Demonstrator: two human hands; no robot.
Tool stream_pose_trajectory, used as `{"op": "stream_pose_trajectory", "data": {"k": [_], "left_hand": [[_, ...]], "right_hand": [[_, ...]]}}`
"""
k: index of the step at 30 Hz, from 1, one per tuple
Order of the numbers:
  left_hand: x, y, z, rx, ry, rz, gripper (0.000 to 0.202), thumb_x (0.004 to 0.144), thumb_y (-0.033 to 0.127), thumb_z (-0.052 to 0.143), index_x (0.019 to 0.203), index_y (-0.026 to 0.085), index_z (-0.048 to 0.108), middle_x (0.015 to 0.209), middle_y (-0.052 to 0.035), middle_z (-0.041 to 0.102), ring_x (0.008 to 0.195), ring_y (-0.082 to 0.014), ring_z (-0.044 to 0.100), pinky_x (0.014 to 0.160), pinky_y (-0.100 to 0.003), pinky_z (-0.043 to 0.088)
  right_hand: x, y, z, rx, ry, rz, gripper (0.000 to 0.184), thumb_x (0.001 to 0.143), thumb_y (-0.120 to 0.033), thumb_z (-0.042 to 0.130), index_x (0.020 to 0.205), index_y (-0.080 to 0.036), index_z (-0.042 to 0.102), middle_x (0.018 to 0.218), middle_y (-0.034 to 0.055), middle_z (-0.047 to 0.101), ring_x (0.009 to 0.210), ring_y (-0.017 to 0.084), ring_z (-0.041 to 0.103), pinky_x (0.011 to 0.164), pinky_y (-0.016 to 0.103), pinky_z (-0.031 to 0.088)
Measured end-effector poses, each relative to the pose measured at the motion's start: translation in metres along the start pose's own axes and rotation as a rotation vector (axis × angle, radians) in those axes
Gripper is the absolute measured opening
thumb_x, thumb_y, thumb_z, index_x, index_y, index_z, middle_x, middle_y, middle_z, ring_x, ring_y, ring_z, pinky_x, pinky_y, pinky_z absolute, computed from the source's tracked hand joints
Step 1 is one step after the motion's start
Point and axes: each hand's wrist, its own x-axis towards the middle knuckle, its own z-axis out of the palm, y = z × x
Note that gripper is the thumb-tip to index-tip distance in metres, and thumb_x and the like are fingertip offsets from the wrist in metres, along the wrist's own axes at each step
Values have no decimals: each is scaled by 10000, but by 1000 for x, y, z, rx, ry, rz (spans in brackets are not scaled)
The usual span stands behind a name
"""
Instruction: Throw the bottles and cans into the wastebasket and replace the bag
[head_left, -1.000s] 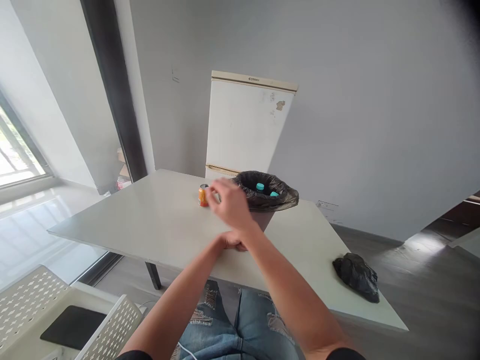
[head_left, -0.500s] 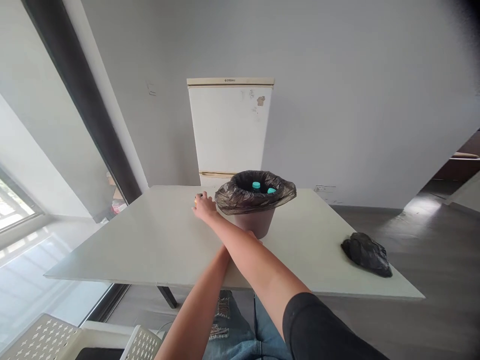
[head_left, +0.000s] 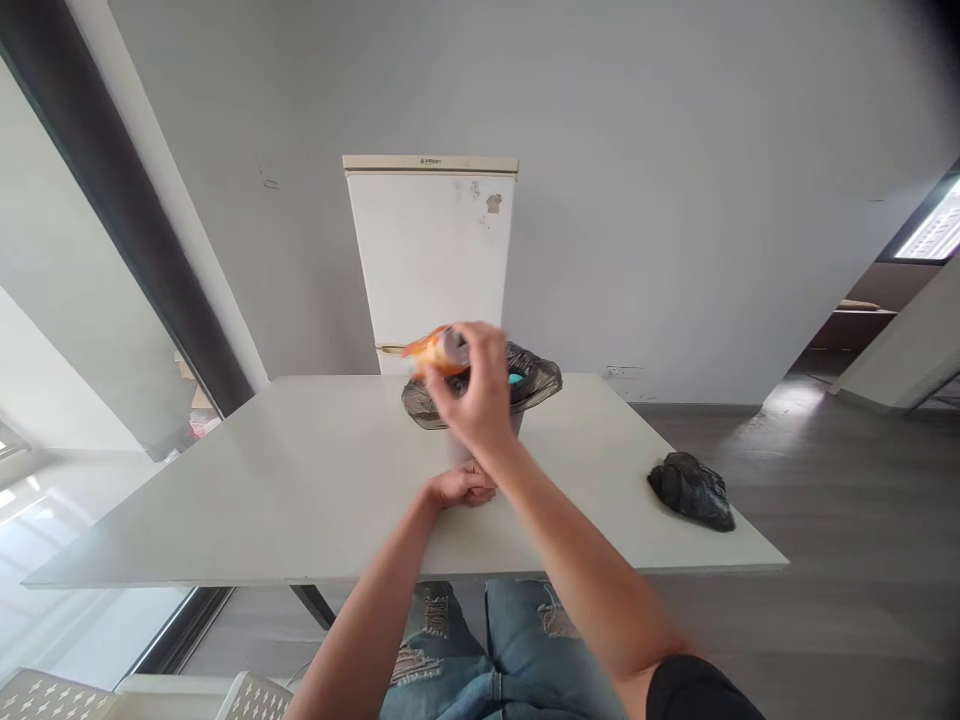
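Note:
In front of me on the table stands a bin (head_left: 460,450) lined with a dark plastic bag (head_left: 544,380). A bottle with a teal cap (head_left: 515,379) shows inside it, mostly hidden. My right hand (head_left: 480,390) is over the bin's mouth, its fingers wrapped round an orange can (head_left: 439,352). The can is tilted, its grey round end toward me, and blurred by motion. My left hand (head_left: 463,485) lies on the table at the foot of the bin, fingers curled in, with nothing visible in it.
A crumpled black plastic bag (head_left: 691,490) lies near the right edge of the white table (head_left: 300,480). Behind the table stands a white fridge (head_left: 431,250) against the grey wall. A perforated white chair (head_left: 255,697) is at the lower left.
My right hand has lifted the orange can off the table left of the bin and carried it up and right, over the bin. My left hand stays by the bin's foot. The view has shifted right.

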Motion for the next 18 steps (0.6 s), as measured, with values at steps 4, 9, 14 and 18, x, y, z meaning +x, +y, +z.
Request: {"op": "stream_pose_trajectory", "data": {"k": [4, 9, 14, 18], "left_hand": [[4, -2, -2, -98, -221, -98, 653, 846, 498, 747, 465, 231, 289, 459, 56, 250, 456, -78, 206, 505, -291, 157], [4, -4, -8, -164, -260, -117, 655, 891, 460, 734, 480, 218, 286, 467, 64, 238, 457, -74, 204, 525, -300, 126], [1, -6, -9, -196, -272, -124, 673, 878, 462, 769, 476, 208, 293, 467, 65, 240, 458, -66, 202, 532, -303, 117], [0, -1, -8, -207, -266, -113, 702, 882, 470, 769, 483, 213, 251, 483, 70, 210, 468, -62, 185, 525, -297, 114]], "right_hand": [[37, 39, -40, -230, -139, 162, 455, 894, -202, 696, 1330, -193, 565, 1291, 153, 541, 1130, 287, 611, 1000, 447, 537], [39, 69, -52, -112, -559, 234, 402, 868, -328, 795, 1228, -235, 642, 1170, 91, 660, 1038, 257, 665, 968, 421, 533], [0, 106, -88, -151, -19, 251, 201, 940, -208, 546, 1101, -216, 665, 1095, 105, 692, 1004, 233, 661, 926, 398, 538], [-37, 157, -111, -75, 32, 592, 525, 783, -193, 596, 1304, -215, 649, 1129, 111, 679, 863, 213, 635, 771, 380, 556]]}}
